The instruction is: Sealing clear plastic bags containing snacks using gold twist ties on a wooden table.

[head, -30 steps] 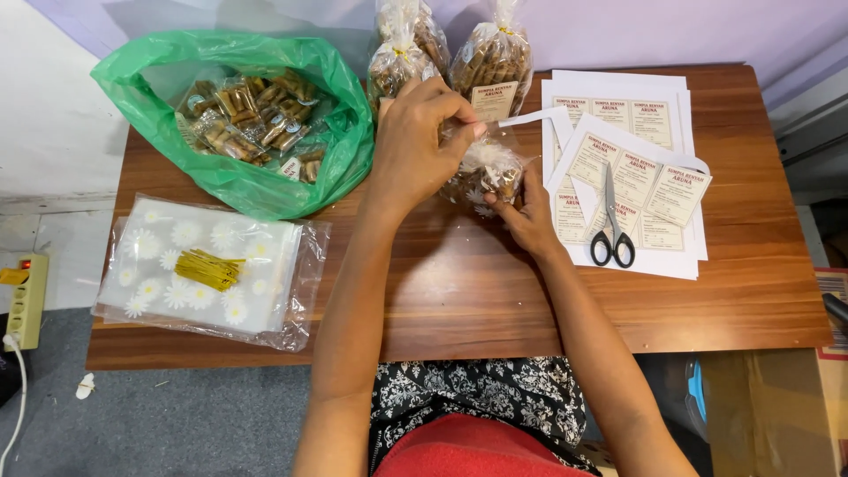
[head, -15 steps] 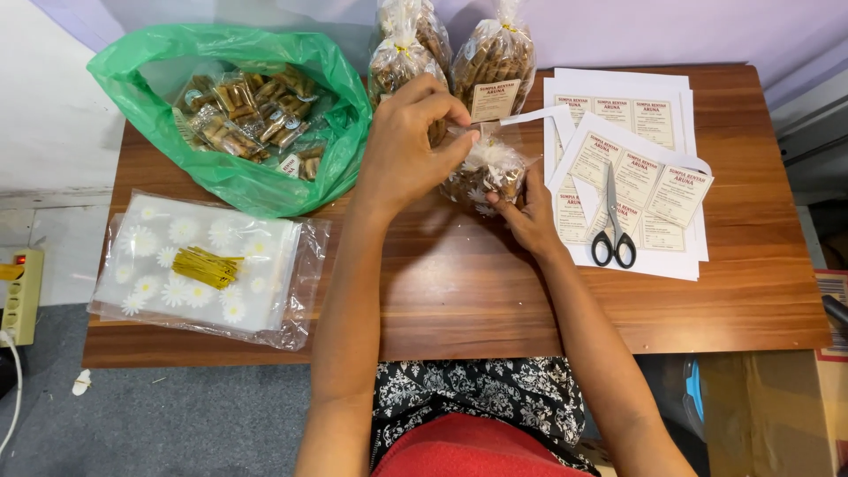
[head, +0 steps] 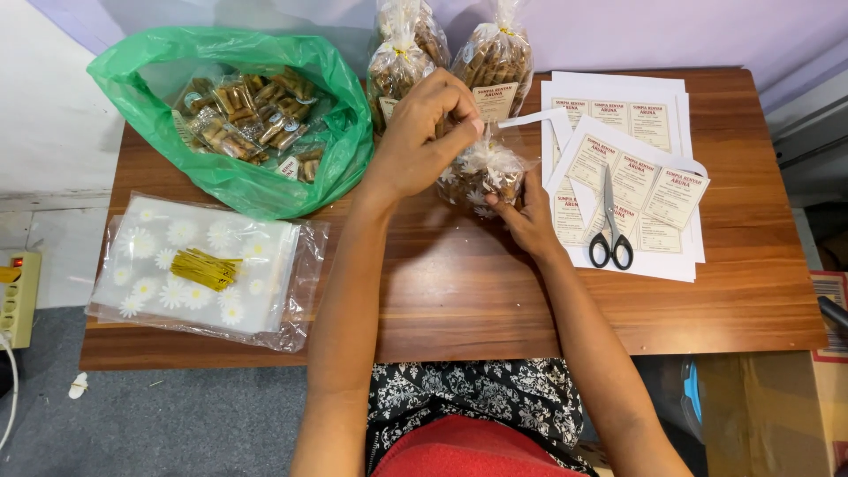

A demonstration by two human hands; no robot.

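Head view looks down on a wooden bench (head: 442, 291). Both hands work on a small clear snack bag (head: 481, 177) with a daisy print at the bench's middle: the left hand (head: 428, 132) pinches its gathered top between closed fingertips, and the right hand (head: 528, 216) cups its lower side. Scissors (head: 609, 221) lie on label sheets (head: 632, 168) just right; a green plastic bag (head: 238, 115) of packets sits left.

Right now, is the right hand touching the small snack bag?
Touching. The head view shows the right hand cupping the small snack bag from below, fingers pressed against its plastic.
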